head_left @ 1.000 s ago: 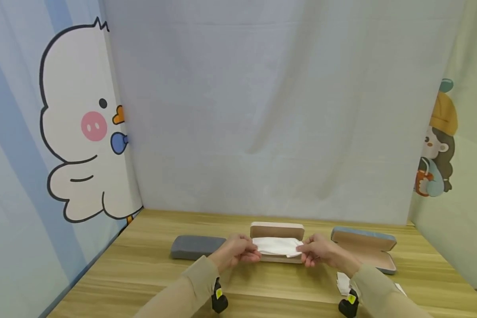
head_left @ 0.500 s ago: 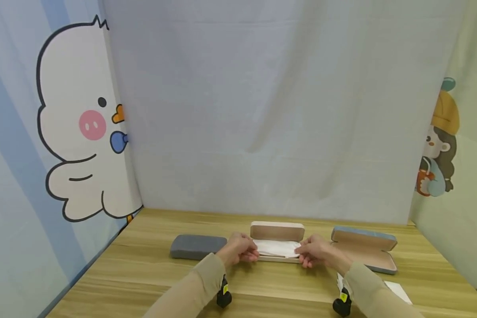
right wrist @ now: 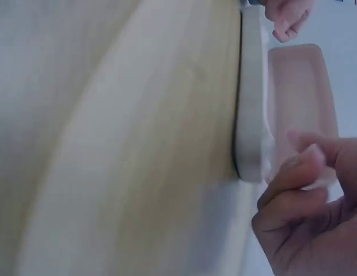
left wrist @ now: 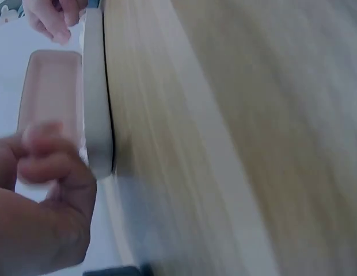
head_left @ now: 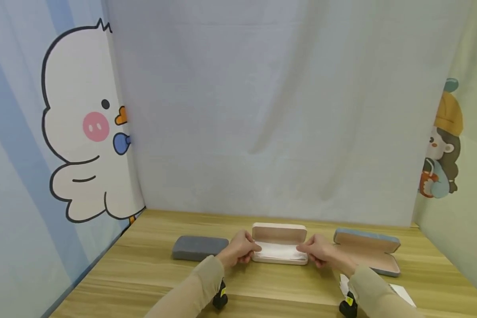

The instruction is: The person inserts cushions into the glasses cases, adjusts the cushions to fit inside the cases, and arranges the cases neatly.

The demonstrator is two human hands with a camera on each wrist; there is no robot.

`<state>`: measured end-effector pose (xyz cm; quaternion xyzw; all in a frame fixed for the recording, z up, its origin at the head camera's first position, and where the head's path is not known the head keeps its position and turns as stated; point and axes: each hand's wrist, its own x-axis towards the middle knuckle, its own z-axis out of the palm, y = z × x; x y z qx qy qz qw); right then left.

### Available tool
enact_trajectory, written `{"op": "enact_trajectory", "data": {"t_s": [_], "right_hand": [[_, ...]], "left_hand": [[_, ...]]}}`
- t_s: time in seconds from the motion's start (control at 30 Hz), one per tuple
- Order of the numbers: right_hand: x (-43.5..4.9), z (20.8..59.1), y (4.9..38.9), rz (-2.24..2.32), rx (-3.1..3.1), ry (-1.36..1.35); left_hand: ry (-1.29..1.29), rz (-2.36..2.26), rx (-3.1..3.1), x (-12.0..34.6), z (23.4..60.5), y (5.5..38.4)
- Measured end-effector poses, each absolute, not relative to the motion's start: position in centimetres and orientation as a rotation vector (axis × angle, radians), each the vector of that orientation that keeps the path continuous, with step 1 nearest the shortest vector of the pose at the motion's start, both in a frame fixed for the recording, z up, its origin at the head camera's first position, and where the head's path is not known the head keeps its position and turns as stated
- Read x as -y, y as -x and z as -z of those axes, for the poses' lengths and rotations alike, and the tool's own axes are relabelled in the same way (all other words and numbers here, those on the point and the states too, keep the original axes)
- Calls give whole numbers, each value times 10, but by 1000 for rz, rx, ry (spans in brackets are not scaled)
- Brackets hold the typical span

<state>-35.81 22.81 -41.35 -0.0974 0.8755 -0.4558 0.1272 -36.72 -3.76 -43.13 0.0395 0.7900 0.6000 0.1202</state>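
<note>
1. Lying in the base of an open pale case (head_left: pixel 280 261), a white cloth (head_left: pixel 278 251) is flanked by two bare hands above a wooden table (head_left: pixel 143 274).
2. At the case's left end, the left hand (head_left: pixel 239 250) is held with its fingers curled inward; whether the cloth is pinched cannot be told.
3. At the opposite end, the right hand (head_left: pixel 319 250) is held with its fingers likewise curled; whether any cloth is gripped there cannot be told either.
4. The pale case's lid (head_left: pixel 279 234) is raised at the back, its lining exposed.
5. A closed grey case (head_left: pixel 200 248) is seen beside the left hand; an open blue case (head_left: pixel 369 236) is set beyond the right.
6. White pieces (head_left: pixel 403 293) on the table are partly hidden by the right sleeve (head_left: pixel 375 291).
7. The table is backed by a plain grey curtain (head_left: pixel 262 110).
</note>
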Motion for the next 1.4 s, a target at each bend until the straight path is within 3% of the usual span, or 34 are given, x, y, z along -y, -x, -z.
{"op": "enact_trajectory", "data": {"t_s": [0.43, 1.4], "right_hand": [[-245, 425, 365, 1359, -2353, 561], [-245, 438, 368, 1617, -2139, 412]], "left_hand": [[-230, -1646, -2188, 49, 432, 370], [-301, -1695, -2100, 50, 434, 375]]}}
